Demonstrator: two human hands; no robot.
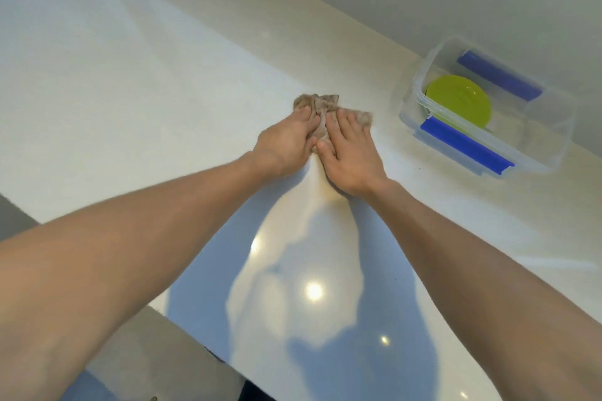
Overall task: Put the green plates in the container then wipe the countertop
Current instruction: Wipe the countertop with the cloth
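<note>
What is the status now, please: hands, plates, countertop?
Left hand and right hand flat on cloth, pressing it to countertop. Green plate inside container. Nothing in the way.

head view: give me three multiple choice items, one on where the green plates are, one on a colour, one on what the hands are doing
1. Where are the green plates?
A. in the clear container
B. under the cloth
C. stacked beside the container

2. What colour are the container's clips?
A. red
B. blue
C. black

3. What are the hands doing?
A. lifting the container
B. hanging idle
C. pressing a cloth on the countertop

Answers:
1 A, the green plates lie inside the container.
2 B, a blue clip sits on each long side.
3 C, the left hand and right hand lie flat on the cloth on the countertop.
</note>
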